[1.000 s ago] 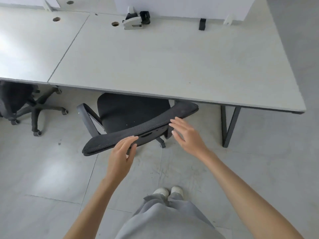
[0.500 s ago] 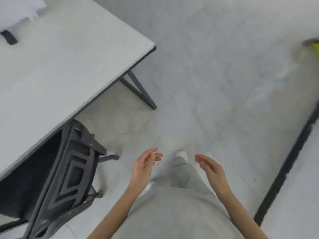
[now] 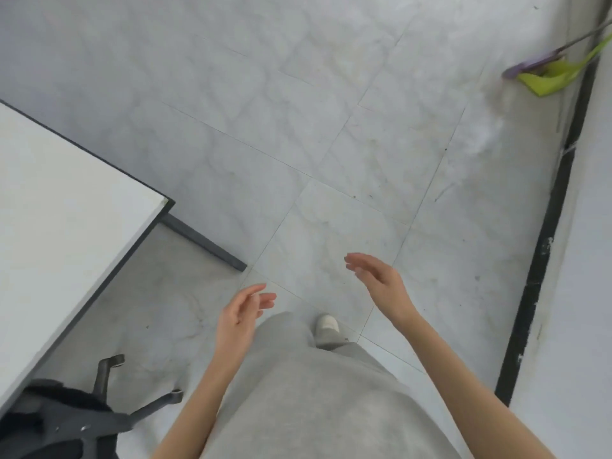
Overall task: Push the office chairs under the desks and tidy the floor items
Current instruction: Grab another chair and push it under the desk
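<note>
- Low at the left edge: one office chair (image 3: pixel 63 415), black, its seat tucked under the desk (image 3: pixel 66 210) and only a caster leg and part of the base poking out onto the tiles. Judged parked where the task wants it.
- Desk: pale top with a dark rim, one corner jutting toward the middle of the view; a dark metal leg (image 3: pixel 202 241) runs along the floor beneath that corner.
- Left hand (image 3: pixel 240 318): empty, fingers loosely extended, held in front of the body over the floor. It grips nothing and is well apart from the chair.
- Right hand (image 3: pixel 377 283): likewise empty, palm turned inward and fingers relaxed, a little farther forward than the left. Both appear free so that they can take up whatever comes next.
- Dustpan (image 3: pixel 556 76): lime green, at the far upper right close to the dark strip (image 3: pixel 543 260) that runs along the wall, well away from both hands.
- Broom (image 3: pixel 533 62): purple head just beside the dustpan, touching or overlapping it (blur leaves this unsettled), with its handle slanting up out of view. These are probably the floor items to tidy, so the walk over to them looks like the step in hand.
- Person: grey trousers and one pale shoe (image 3: pixel 327 324) on the grey tiled floor (image 3: pixel 298 127).
</note>
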Motion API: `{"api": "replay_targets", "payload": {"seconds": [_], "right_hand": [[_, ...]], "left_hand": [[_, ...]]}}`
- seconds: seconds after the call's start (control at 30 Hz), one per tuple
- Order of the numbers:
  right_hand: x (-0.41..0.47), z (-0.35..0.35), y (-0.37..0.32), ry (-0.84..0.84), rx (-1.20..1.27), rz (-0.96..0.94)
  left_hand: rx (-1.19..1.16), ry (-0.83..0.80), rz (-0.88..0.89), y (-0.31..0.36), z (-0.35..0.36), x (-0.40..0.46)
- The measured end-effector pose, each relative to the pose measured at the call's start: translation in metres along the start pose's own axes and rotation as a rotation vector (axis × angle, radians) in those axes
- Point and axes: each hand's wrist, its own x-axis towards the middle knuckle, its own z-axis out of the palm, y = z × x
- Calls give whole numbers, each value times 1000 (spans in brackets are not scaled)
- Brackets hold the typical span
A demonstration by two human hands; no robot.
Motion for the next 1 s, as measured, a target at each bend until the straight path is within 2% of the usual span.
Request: {"api": "replay_targets", "payload": {"seconds": [0.13, 0.3, 0.6, 0.77, 0.87, 1.0], "right_hand": [[102, -10, -66, -48, 33, -134], [226, -15, -100, -62, -52, -124], [373, -55, -153, -1, -56, 56], [481, -52, -200, 14, 18, 82], [568, -36, -233, -57, -13, 79], [705, 9, -307, -270, -98, 41]], "left_hand": [[-27, 127, -96, 8, 8, 44], [-116, 227, -113, 38, 29, 160], [-118, 124, 47, 192, 35, 413], [-134, 150, 126, 264, 26, 533], [-164, 210, 73, 279, 16, 595], [-196, 357, -17, 286, -13, 670]]}}
